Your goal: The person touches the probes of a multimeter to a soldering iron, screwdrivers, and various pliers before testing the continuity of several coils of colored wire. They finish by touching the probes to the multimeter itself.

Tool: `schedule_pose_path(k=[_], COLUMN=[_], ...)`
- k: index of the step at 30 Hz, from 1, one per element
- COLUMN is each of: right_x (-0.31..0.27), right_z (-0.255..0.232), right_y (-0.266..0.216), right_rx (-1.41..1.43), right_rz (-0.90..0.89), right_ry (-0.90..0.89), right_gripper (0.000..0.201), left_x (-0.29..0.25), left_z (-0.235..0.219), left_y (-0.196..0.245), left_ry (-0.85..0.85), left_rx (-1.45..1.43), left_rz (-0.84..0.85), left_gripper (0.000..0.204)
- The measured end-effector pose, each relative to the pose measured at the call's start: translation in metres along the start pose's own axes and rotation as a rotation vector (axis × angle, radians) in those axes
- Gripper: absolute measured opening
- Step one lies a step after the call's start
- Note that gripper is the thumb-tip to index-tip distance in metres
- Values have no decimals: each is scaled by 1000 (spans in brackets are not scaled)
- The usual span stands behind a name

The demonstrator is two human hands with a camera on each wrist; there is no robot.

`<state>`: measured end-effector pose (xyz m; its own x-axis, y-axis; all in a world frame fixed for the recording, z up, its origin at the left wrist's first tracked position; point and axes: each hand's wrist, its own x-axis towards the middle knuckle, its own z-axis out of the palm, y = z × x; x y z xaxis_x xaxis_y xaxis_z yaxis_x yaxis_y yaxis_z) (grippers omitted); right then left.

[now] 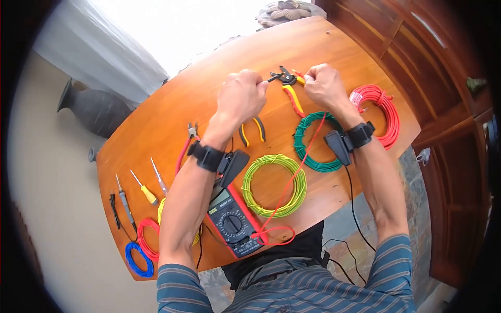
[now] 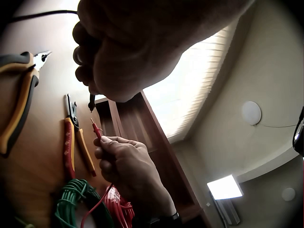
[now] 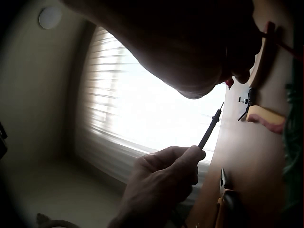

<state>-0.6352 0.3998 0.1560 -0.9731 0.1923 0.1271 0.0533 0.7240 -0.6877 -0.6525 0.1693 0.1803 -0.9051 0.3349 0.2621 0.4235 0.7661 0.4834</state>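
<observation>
My left hand (image 1: 242,95) grips a black multimeter probe (image 3: 210,128), its thin metal tip pointing out past the thumb. In my right hand (image 1: 327,86) a red probe (image 2: 97,130) is pinched between thumb and fingers. The two tips face each other with a small gap between them, seen in the left wrist view. A red lead (image 1: 298,169) runs from the right hand down to the multimeter (image 1: 232,223), which lies near the table's front edge. Wire strippers (image 1: 293,98) with red and yellow handles lie beneath and between the hands.
Coils of green wire (image 1: 298,142), yellow-green wire (image 1: 249,195) and red wire (image 1: 394,117) lie on the wooden table (image 1: 182,99). Yellow-black pliers (image 1: 243,134) and red-handled cutters (image 1: 182,155) are near the left forearm. Screwdrivers, a soldering iron (image 1: 125,202) and a blue coil (image 1: 128,255) lie at left.
</observation>
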Motion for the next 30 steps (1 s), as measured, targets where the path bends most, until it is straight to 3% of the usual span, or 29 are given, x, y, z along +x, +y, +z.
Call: schedule_pose_path(k=[2,3,4,6,7,11,14,16,20,22,26,30], right_x=[2,0,-2,-4,-5,-3,-19,-42,-78,-95,-133,-153], right_z=[12,14,15,20,9,3,-25,-52,-96,-101,-102,-93], right_y=[0,5,2,-10,-21,-17,-14,-12,8,33,45,63], right_rx=[-138,-253,-256,-133,-149,-175,-97,-10,-137,-121,-157,-156], right_rz=[7,-186,-175,59,99,56,25,26,78,-2,109,109], right_ry=[23,-14,-8,-1,-95,-121,-17,193,312,357,296,354], right_gripper=[24,22,22,21,28,28,27,27,28,26,22,18], left_x=[10,13,16,16,14,10,-3,-13,-31,-39,-56,-79], left_z=[15,23,28,32,30,8,-11,-19,-20,-18,-11,7], left_y=[2,2,4,8,10,15,19,18,19,23,39,61], left_ry=[-16,-35,-54,-87,-112,-122,-63,-53,-68,-55,-63,-151], left_rx=[-19,6,30,103,180,292,286,183,173,135,34,-129], left_rz=[-14,-33,-52,-70,-101,-111,-105,-77,-60,-11,147,324], left_gripper=[28,28,28,28,28,27,26,27,26,23,18,14])
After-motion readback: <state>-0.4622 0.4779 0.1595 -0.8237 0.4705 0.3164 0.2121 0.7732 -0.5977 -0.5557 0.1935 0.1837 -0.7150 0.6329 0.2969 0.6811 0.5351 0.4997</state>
